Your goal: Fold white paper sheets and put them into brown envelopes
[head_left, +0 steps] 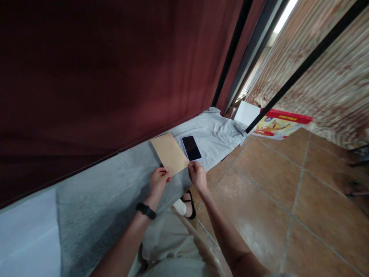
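A tan, flat rectangle that looks like a sheet of kraft paper or an envelope (170,153) is held at its near edge over the grey cloth. My left hand (158,180), with a black band on its wrist, pinches the near left corner. The near right corner is between the fingers of my right hand (198,176). Just beyond that hand lies a smartphone (191,148) with a dark screen and a pale rim, close to the paper's right edge.
Grey cloth (95,188) covers the long narrow ledge, with a white sheet (29,238) at its left end. A dark red curtain (115,77) rises behind. Black poles (302,67) and a colourful printed box (279,124) stand at the right, above the tiled floor (259,204).
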`<state>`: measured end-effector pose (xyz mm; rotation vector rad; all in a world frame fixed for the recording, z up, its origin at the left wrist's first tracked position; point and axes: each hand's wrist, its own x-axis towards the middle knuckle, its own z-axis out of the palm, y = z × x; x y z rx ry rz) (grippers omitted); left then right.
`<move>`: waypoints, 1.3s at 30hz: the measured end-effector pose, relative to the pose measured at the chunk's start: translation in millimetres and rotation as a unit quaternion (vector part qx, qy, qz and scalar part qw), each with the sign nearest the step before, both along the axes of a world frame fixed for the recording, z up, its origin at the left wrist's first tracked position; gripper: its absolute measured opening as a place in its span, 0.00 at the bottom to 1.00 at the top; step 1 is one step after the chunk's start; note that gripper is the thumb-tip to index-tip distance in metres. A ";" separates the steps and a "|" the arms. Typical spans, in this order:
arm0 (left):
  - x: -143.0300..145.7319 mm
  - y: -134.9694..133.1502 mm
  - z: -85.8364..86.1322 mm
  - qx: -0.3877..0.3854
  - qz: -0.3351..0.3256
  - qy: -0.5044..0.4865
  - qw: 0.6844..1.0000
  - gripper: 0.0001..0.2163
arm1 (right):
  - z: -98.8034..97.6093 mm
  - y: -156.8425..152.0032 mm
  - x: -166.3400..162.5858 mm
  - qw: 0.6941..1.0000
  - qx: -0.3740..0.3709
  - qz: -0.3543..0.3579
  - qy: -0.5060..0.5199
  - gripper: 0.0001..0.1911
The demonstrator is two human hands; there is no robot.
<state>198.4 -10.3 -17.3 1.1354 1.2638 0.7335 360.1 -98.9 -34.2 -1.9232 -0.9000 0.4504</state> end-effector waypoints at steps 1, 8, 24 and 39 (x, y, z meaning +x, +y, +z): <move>-0.1 -0.8 -1.1 0.002 -0.002 0.006 1.000 0.17 | 0.2 0.0 -0.3 1.000 -0.002 -0.001 0.004 0.16; -1.0 -6.9 -0.5 0.045 -0.021 0.072 0.996 0.12 | 1.7 -2.3 -1.3 0.999 0.010 -0.022 0.041 0.19; 0.1 -29.2 3.2 0.270 -0.178 0.354 0.878 0.14 | -9.2 -6.3 6.5 1.000 -0.014 0.006 -0.019 0.27; -0.6 -28.9 12.6 0.303 -0.208 0.425 0.827 0.13 | -8.7 -5.3 5.8 0.998 -0.013 0.001 -0.058 0.26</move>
